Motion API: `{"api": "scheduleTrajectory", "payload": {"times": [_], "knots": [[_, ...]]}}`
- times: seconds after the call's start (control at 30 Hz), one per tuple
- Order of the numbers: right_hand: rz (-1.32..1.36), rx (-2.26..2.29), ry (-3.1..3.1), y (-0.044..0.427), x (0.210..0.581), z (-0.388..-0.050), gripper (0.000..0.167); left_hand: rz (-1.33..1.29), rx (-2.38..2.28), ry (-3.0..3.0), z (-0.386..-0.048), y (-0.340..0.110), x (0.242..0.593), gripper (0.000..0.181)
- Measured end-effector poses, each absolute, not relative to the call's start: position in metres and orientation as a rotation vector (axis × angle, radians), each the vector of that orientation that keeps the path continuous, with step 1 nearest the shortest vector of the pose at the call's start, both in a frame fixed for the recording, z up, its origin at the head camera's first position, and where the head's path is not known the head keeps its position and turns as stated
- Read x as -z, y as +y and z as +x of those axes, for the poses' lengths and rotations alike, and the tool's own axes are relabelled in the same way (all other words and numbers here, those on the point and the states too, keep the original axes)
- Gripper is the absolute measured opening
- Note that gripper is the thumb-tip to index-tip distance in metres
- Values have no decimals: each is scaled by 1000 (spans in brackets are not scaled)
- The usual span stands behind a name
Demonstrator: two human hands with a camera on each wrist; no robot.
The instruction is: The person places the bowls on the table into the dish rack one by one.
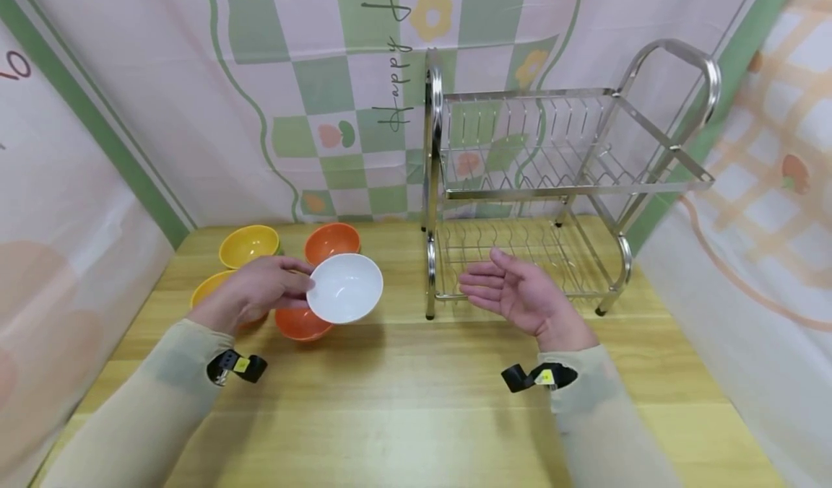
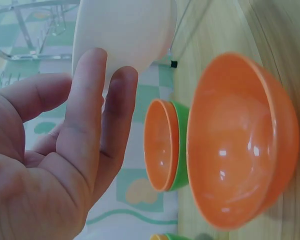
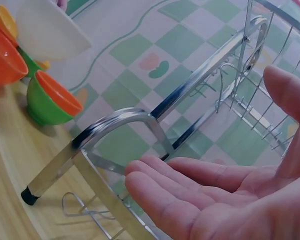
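My left hand pinches a white bowl at its left rim, raised above the table and tilted toward me. In the left wrist view the thumb and fingers meet the edge of that bowl. Below and behind it are a front orange bowl and a back orange bowl, the latter with a green bowl around its outside. My right hand hovers in front of the dish rack's lower tier, palm facing left, fingers extended and holding nothing.
A two-tier metal dish rack stands at the back right. At the left are a back yellow bowl and a front yellow bowl, partly behind the left hand. Patterned cloth hangs around the wooden table.
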State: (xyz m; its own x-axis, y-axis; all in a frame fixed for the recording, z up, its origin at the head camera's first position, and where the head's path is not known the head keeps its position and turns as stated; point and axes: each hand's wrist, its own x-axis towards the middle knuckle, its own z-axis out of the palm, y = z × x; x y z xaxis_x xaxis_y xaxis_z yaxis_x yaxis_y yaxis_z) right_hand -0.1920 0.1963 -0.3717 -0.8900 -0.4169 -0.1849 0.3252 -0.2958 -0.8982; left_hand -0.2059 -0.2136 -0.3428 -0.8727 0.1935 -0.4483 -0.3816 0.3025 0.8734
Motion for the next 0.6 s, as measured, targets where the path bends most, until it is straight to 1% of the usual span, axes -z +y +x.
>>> {"api": "scheduleTrajectory", "payload": {"times": [0.13, 0.33, 0.5, 0.6], "knots": [[-61, 2211, 1447, 198, 375, -195, 69, -170, -1598, 2097, -206, -205, 342, 43], [49, 2194, 1437, 193, 379, -197, 62, -164, -1587, 2093, -207, -191, 339, 43], [3, 2089, 1609, 182, 379, -197, 57, -88, -1601, 2083, -208, -178, 339, 41], [-63, 2026, 1695, 175, 377, -195, 62, -51, -1617, 2066, -208, -172, 339, 40]]}}
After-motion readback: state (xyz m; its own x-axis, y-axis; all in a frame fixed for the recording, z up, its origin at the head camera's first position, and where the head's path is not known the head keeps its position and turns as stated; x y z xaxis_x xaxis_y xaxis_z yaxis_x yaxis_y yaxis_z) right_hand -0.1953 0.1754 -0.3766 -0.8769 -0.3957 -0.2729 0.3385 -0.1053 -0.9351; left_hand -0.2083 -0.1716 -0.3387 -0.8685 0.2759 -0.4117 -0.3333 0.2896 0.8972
